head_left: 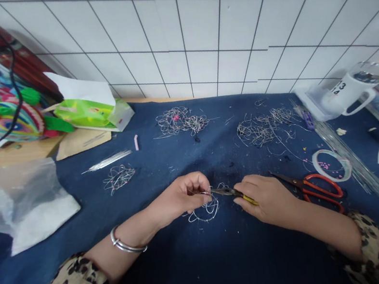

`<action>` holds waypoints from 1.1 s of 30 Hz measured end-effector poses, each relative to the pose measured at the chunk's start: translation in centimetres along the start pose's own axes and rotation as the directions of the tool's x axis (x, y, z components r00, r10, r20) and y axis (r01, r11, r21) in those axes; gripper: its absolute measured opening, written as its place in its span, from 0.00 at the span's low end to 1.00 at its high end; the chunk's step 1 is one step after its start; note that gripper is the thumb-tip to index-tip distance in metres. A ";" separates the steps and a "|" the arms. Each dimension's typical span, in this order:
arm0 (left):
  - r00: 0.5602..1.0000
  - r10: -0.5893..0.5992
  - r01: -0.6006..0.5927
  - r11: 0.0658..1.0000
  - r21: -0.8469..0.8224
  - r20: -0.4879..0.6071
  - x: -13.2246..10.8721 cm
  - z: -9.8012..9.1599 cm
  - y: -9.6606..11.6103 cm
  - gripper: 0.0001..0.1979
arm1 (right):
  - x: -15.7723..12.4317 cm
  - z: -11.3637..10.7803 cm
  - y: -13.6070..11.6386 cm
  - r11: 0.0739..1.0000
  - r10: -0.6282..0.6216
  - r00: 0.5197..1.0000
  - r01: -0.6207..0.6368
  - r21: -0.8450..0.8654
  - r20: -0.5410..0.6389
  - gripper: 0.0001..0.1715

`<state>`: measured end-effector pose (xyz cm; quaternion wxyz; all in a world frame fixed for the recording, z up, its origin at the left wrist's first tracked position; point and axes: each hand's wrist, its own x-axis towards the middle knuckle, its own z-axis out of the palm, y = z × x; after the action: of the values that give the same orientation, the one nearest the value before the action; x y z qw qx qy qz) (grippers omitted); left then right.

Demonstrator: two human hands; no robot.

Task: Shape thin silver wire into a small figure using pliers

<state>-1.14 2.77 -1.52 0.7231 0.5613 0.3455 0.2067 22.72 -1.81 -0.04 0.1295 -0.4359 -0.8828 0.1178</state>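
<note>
My left hand [194,191] is closed, thumb and fingers pinching a looped piece of thin silvery wire [206,219]. The wire's loops hang below the fingertips, over the dark blue cloth. My right hand [263,197] is wrapped around the yellow handles of a pair of pliers [228,191]. Their narrow jaws point left and reach the wire right at my left fingertips; whether they grip it is too small to tell. Behind the jaws lies a little more curled wire. Right of my right hand rest red-handled scissors [320,187].
Tangled wire heaps [177,123] lie at the back, more [263,126] at right and a small bundle [119,178] at left. A tape roll [332,165] sits near long straight wires [345,149]. A white mug [349,91] stands back right, a plastic bag [39,203] at left.
</note>
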 end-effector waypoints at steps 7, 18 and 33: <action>0.999 0.008 -0.007 1.000 -0.018 0.037 0.0 -0.1 0.1 0.05 | 0.1 -0.1 -0.1 1.000 0.017 1.000 -0.017 0.011 0.022 0.14; 1.000 0.006 -0.006 1.000 -0.003 0.001 -0.1 0.1 0.4 0.05 | -0.1 0.0 -0.2 1.000 0.004 1.000 -0.004 0.012 -0.008 0.11; 1.000 -0.001 0.000 1.000 -0.013 -0.025 -0.1 0.1 0.4 0.05 | -0.1 0.1 -0.5 0.988 0.064 0.997 -0.068 0.136 0.032 0.11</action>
<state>-1.06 2.78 -1.12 0.7225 0.5537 0.3533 0.2159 22.35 -2.20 0.02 0.1429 -0.4533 -0.8595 0.1882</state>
